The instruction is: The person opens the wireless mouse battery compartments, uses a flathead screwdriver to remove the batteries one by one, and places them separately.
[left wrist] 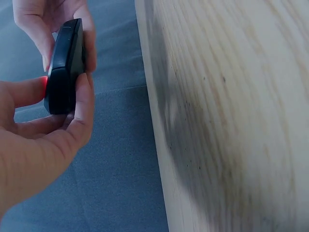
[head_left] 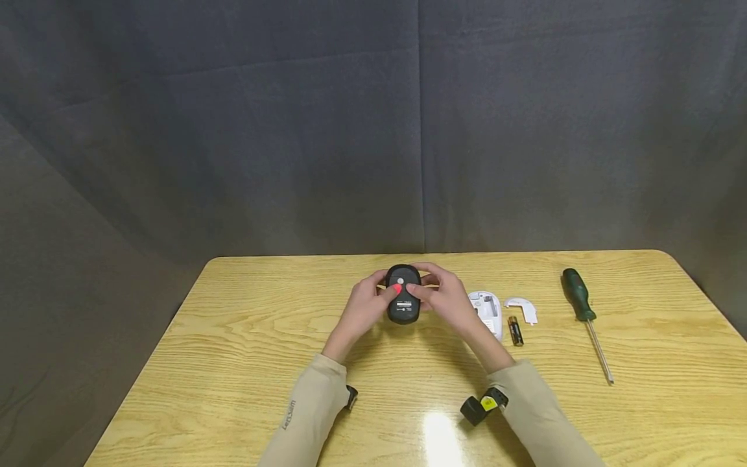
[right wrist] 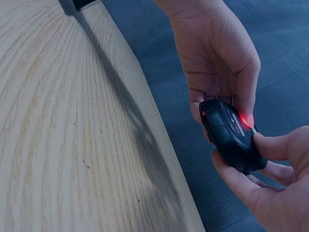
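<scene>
A black computer mouse [head_left: 404, 306] is held up over the table with its underside, printed with a label, facing my head. My left hand [head_left: 363, 306] grips its left side, the thumb lying on the underside and lit red by the mouse's light. From the other side my right hand [head_left: 448, 299] holds it too, thumb on the underside and fingers behind. The right wrist view shows the mouse [right wrist: 229, 135] between both hands, a small red light at its end. Its top face is mostly hidden.
Right of the hands lie a white mouse [head_left: 493, 314] with its battery bay exposed, a white curved cover [head_left: 528, 309] and a black battery [head_left: 515, 331]. Further right is a screwdriver [head_left: 578, 295] with a green handle. A grey curtain [head_left: 292, 130] hangs behind the wooden table [head_left: 233, 363].
</scene>
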`<state>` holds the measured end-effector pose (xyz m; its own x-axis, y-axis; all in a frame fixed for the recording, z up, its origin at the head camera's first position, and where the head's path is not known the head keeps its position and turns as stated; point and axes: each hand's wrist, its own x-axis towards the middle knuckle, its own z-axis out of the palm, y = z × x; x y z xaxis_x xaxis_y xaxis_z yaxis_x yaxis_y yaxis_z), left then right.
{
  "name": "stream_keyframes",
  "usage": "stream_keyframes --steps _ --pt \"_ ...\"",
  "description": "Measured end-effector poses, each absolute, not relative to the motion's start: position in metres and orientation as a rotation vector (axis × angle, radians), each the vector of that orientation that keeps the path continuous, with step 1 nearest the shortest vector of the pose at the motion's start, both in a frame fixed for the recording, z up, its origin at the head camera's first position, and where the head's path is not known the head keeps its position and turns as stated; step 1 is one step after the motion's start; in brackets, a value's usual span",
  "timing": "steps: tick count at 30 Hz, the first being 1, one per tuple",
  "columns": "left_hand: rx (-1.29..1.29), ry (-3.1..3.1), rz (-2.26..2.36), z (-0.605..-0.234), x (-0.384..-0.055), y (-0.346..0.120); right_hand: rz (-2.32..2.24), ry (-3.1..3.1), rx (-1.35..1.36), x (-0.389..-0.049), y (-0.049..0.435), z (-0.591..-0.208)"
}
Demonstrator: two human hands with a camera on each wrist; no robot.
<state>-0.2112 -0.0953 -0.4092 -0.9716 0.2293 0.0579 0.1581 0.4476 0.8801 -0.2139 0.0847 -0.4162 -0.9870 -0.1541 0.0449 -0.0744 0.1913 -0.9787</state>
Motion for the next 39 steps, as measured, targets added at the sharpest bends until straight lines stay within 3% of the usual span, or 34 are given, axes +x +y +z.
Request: stream_keyframes --steps 26,32,39 --pt "0.363 2.616 1.536 -0.409 -0.21 -0.093 -1.906 2.607 -0.22 -0.213 0.082 -0.421" --pt "0.374 2.603 1.534 -0.407 -0.21 -0.094 -1.972 2.572 -0.107 -0.215 0.083 -0.418" --pt "0.348 2.602 1.534 -0.408 -0.212 -0.095 -2.349 2.322 0.094 -0.216 0.091 -0.409"
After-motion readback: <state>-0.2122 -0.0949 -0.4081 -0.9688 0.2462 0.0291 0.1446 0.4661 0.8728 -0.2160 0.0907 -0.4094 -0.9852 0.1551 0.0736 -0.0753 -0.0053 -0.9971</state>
